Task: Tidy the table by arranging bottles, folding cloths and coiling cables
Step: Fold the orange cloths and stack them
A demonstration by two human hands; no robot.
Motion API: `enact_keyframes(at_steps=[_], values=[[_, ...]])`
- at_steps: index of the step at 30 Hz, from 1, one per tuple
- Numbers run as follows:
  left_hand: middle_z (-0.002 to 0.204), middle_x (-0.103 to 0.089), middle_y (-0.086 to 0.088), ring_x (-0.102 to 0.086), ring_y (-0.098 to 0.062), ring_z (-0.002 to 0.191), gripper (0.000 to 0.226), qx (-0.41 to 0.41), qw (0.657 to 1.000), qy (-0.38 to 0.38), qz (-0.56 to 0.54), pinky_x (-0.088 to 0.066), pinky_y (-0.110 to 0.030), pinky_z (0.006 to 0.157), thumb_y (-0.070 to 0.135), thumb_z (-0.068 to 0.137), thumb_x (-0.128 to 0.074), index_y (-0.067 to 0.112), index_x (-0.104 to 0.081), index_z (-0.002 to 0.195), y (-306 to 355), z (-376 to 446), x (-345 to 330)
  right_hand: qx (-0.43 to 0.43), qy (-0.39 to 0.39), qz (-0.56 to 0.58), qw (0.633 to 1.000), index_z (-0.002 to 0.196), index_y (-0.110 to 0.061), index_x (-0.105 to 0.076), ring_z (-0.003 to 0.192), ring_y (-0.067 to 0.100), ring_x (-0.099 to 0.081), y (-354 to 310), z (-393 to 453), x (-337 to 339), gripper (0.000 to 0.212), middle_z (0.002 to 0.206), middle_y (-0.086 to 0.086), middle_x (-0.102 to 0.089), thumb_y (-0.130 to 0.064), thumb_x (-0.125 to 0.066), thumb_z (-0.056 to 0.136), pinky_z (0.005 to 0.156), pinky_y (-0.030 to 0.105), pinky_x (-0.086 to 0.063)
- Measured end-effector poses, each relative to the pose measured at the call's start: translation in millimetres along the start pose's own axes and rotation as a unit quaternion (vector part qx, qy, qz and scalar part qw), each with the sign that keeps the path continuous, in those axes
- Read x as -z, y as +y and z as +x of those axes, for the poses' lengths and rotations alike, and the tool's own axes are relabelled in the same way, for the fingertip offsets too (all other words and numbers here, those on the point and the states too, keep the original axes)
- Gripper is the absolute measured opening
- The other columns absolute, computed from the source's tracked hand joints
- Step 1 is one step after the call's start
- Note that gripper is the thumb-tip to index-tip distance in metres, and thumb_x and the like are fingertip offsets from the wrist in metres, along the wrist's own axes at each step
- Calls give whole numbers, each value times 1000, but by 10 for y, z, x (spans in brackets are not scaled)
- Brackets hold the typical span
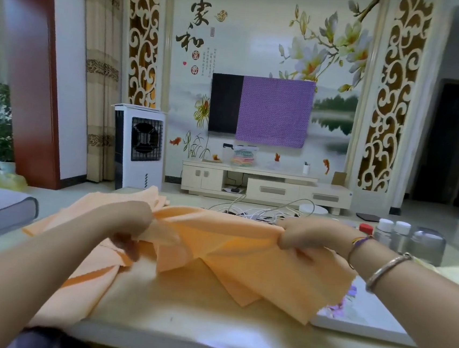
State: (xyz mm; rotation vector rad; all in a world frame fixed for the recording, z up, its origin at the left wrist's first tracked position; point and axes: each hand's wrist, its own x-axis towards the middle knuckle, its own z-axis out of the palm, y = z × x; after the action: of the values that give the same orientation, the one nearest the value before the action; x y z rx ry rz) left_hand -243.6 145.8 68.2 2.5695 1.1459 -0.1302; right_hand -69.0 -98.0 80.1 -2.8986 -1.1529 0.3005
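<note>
Partly blurred hands [211,229] gripping orange cloth [242,259]

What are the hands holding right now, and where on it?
Both the left hand and right hand pinch the orange cloth along its upper edge.

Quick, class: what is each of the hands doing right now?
Left hand: closed, gripping the orange cloth.
Right hand: closed, gripping the same cloth.

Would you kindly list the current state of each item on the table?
Orange cloth: lifted, unfolded, gripped by left hand and right hand.
White cables: tangled, uncoiled.
White-capped bottles: upright, capped, grouped together.
Red-capped bottle: capped.
</note>
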Motion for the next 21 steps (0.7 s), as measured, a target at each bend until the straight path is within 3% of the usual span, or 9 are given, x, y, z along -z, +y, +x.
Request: enact_keyframes(at_steps=[1,3,4,6,9,12,14,18,21], values=[[79,-74,-13,-67,-18,57,16,20,986,-49,-159,-53,-23,48,12,91,-58,0,-58,102,23,22,12,-16,-20,54,998,108,-6,-57,73,22,-57,0,94,-8,26,91,9,-61,-10,-45,85,66,30,-48],[84,-73,-22,-72,-28,68,13,20,893,-103,-437,-60,-33,57,13,99,-47,3,-50,107,84,65,36,-49,-49,234,970,96,-6,-56,64,21,-61,4,277,-27,17,82,11,-62,-6,-41,89,62,28,-53],[89,-72,-24,-73,-32,77,12,18,853,-122,-507,-59,-39,65,16,101,-42,7,-46,107,111,135,41,-59,-58,319,944,88,-7,-55,60,18,-61,-8,384,-8,16,75,9,-62,-4,-40,91,58,26,-53],[98,-70,-27,-70,-37,91,19,-6,825,-150,-546,-57,-48,80,23,104,-33,9,-45,108,179,333,-5,-67,-74,453,886,79,-8,-50,56,15,-57,-46,611,52,21,66,6,-57,-2,-38,94,50,22,-51],[120,-60,-26,-57,-46,112,37,-30,840,-136,-525,-40,-57,103,31,103,-32,5,-42,128,265,866,-52,-41,-80,559,824,85,-7,-52,67,19,-57,-182,1100,193,17,76,9,-57,-1,-40,95,57,30,-54],[129,-51,-16,-40,-40,131,37,-90,876,-30,-473,-29,-55,109,22,101,-31,13,-37,136,422,1285,70,4,56,485,872,93,-11,-56,70,20,-55,-326,1661,423,23,84,9,-57,0,-36,93,69,34,-47],[128,-48,-12,-40,-38,127,33,-190,909,147,-340,-35,-54,103,9,94,-28,20,-50,117,509,1576,317,69,211,422,879,107,-18,-57,78,18,-52,-427,1919,670,35,94,7,-56,2,-33,91,67,29,-43],[127,-48,-11,-34,-44,130,31,-317,841,397,-187,-32,-72,95,13,87,-38,34,-57,98,480,1857,1005,213,475,329,788,125,-22,-55,90,-2,-47,-473,1997,1147,60,108,-1,-51,13,-37,79,73,6,-38],[146,-37,-7,-29,-36,140,69,-326,819,464,-91,-19,-72,106,-12,79,-52,36,-51,127,281,1802,1175,231,522,200,796,128,-23,-53,87,7,-44,-369,1928,1155,65,106,0,-49,16,-45,77,69,13,-38]])
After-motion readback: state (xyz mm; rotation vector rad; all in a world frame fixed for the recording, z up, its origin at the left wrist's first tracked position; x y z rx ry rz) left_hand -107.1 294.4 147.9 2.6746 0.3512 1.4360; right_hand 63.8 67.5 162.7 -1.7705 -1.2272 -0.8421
